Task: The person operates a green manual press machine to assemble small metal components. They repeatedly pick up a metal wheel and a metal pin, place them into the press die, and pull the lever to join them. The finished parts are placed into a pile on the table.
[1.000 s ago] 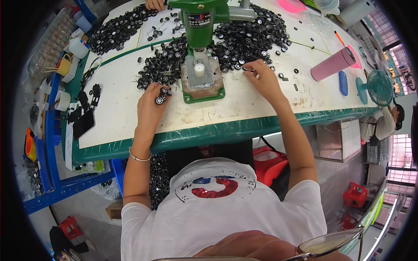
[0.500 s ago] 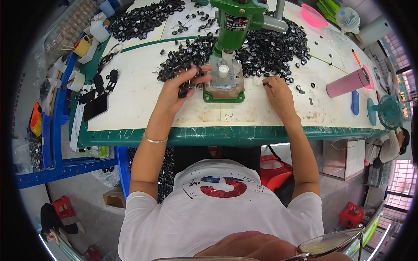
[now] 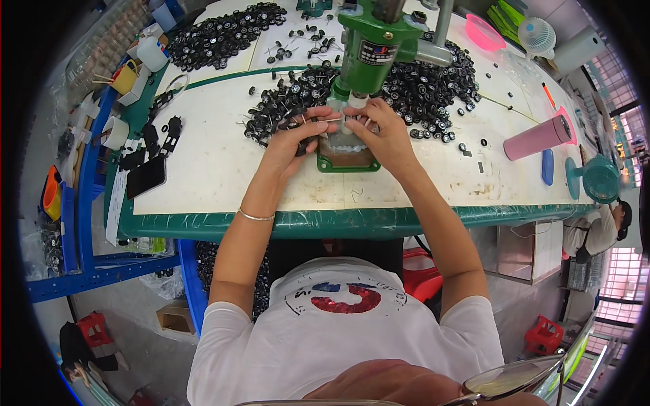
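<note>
My left hand (image 3: 286, 145) is closed around several small black wheels (image 3: 291, 118) with thin metal axles, just left of the green bench press (image 3: 367, 66). Its fingertips reach over the press base (image 3: 347, 160) and pinch one axle that points right. My right hand (image 3: 389, 139) meets it under the ram (image 3: 357, 101), thumb and fingers pinched around a small wheel at that axle's end; the fingers mostly hide this wheel. Beneath the fingertips the white post on the base is largely covered.
Piles of black wheels (image 3: 433, 88) lie behind the press and to its left (image 3: 227, 37). At right stand a pink tumbler (image 3: 538, 138), a blue case (image 3: 547, 166) and small fans (image 3: 601, 174). A phone (image 3: 146, 177) lies at left, near a blue rack (image 3: 88, 203).
My right hand has moved left from the wheel pile's edge to beneath the ram, meeting my left hand. My left hand still holds its wheels. The whole view has shifted slightly.
</note>
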Tool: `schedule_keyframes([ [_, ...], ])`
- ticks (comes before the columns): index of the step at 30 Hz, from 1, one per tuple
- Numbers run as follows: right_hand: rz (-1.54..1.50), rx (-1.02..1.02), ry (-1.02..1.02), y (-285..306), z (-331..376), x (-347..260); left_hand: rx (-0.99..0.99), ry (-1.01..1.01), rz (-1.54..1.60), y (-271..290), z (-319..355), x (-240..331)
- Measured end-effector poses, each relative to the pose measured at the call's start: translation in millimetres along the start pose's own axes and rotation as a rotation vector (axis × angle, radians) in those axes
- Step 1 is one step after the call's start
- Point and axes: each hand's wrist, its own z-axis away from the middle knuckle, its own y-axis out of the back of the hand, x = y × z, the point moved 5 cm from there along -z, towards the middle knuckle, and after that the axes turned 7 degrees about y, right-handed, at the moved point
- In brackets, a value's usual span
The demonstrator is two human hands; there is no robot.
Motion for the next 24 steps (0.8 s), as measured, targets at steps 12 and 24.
schedule_keyframes([
  [12,-0.255,0.068,-0.065,-3,13,27,-0.101,-0.018,0.018,-18,6,5],
  [24,-0.380,0.270,-0.224,68,28,35,0.031,-0.071,-0.053,-16,-6,6],
])
